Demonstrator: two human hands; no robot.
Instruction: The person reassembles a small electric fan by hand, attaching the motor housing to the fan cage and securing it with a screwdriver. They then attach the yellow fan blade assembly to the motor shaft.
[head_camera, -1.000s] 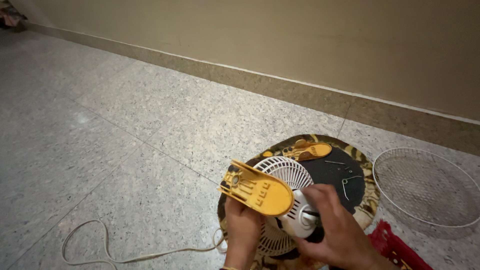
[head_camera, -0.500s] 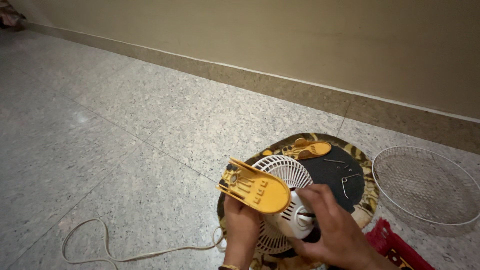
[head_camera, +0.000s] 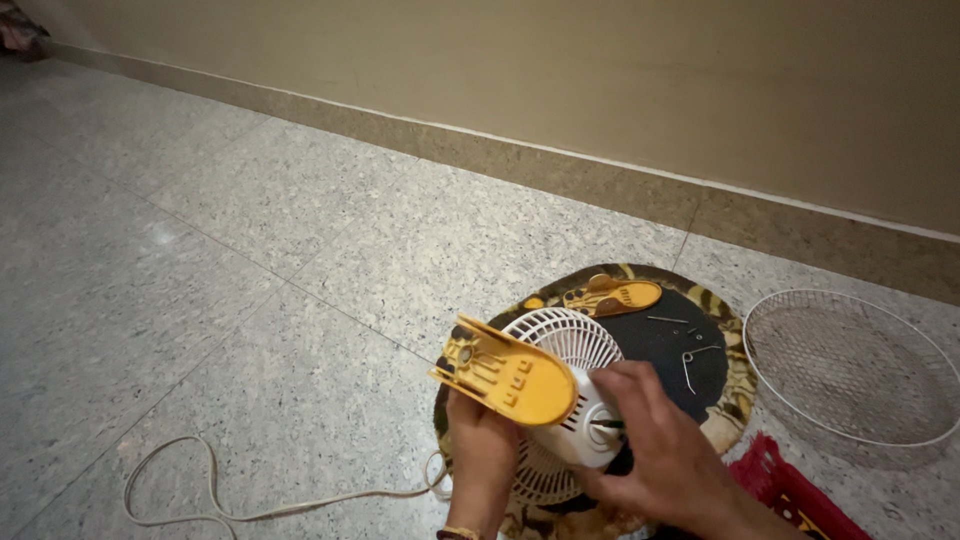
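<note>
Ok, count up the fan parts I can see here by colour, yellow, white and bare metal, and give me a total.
Yellow: 2, the yellow base half held up by the left hand, and the yellow base half on the mat.
White: 1, the white fan body under the right hand.
Bare metal: 1, the wire grille on the floor.
Total: 4.

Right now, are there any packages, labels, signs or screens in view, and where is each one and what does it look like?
No signs, screens or plain labels show.
Red thing: bottom right edge by the right hand, red with small yellow marks; possibly a package, too cropped to tell.
The rest is bare parts: white fan with its yellow base in the left hand, wire grille at right.
</note>
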